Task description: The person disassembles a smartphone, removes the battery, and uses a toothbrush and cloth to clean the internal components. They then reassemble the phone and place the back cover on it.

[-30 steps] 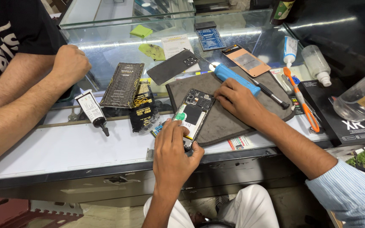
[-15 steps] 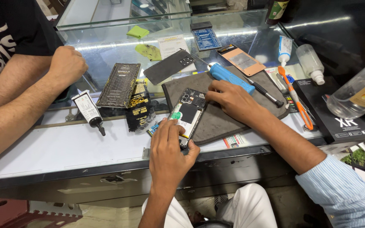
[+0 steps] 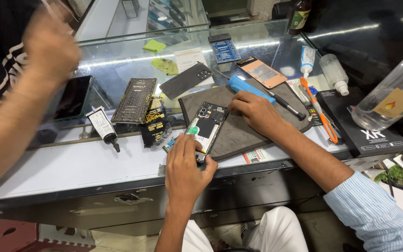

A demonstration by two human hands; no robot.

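Blurring across the left edge, another person's arm [image 3: 19, 93] hangs above the glass counter [image 3: 61, 163], over a dark phone [image 3: 73, 97] and a small glue tube [image 3: 103, 127]. Right of these lie a black-and-gold box [image 3: 135, 100] and a foil packet [image 3: 154, 122]. The left hand [image 3: 185, 165] pinches the near end of the opened phone [image 3: 206, 128], which rests on the grey mat [image 3: 243, 135]. The right hand [image 3: 257, 112] presses curled fingers on the mat beside the phone's far end, holding nothing. Beyond lie a blue screwdriver [image 3: 250, 89], an orange tool [image 3: 318, 109] and a clear bottle [image 3: 390, 93].
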